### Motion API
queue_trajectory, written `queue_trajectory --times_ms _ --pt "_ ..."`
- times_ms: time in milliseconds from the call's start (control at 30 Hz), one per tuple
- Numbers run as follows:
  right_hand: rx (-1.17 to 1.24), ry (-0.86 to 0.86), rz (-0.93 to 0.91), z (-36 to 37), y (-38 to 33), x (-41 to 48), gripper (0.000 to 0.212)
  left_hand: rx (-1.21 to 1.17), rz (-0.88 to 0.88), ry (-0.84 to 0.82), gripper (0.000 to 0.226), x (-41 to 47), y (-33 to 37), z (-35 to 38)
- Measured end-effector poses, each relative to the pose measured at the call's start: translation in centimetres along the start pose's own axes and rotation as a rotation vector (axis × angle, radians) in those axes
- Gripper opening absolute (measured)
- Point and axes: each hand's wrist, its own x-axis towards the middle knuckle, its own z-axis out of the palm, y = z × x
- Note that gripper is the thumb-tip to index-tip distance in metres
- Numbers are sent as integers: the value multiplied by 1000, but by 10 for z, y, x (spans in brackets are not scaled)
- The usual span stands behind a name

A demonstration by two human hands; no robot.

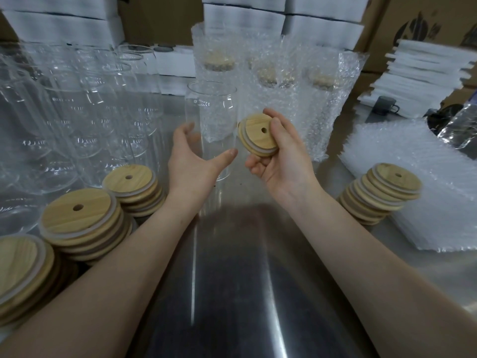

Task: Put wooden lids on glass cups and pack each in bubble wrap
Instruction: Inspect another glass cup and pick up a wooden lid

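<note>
One glass cup stands seemingly gripped by left hand; right hand holds lid alongside.

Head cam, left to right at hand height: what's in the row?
bare glass cups → left hand → glass cup it holds → wooden lid → right hand gripping it → bubble wrap sheets

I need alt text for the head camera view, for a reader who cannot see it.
A person's left hand holds an upright, empty glass cup on a metal table, while the right hand holds a wooden lid beside it. Bare cups stand at left, bubble-wrapped cups behind, lid stacks on both sides.
</note>
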Motion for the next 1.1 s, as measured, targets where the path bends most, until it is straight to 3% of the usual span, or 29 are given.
queue_trajectory --times_ms 233,400,533,633,733,1100 --pt "-79 146 25 3 -2 -3 4 -10 -3 -11 88 -1 1 -1" --pt "-123 136 -29 2 -2 -3 6 -14 -4 -13 88 -1 2 0" --pt "-148 133 -32 3 -1 -2 21 -19 -1 -16 87 -1 1 0" --pt "-149 135 -13 2 0 -2 13 -23 -1 -16 88 -1 1 0" --pt "-115 158 2 2 1 0 4 -22 2 -21 89 -1 1 0" --pt "183 99 55 6 -4 -3 25 -48 33 -66 94 -5 5 -2"
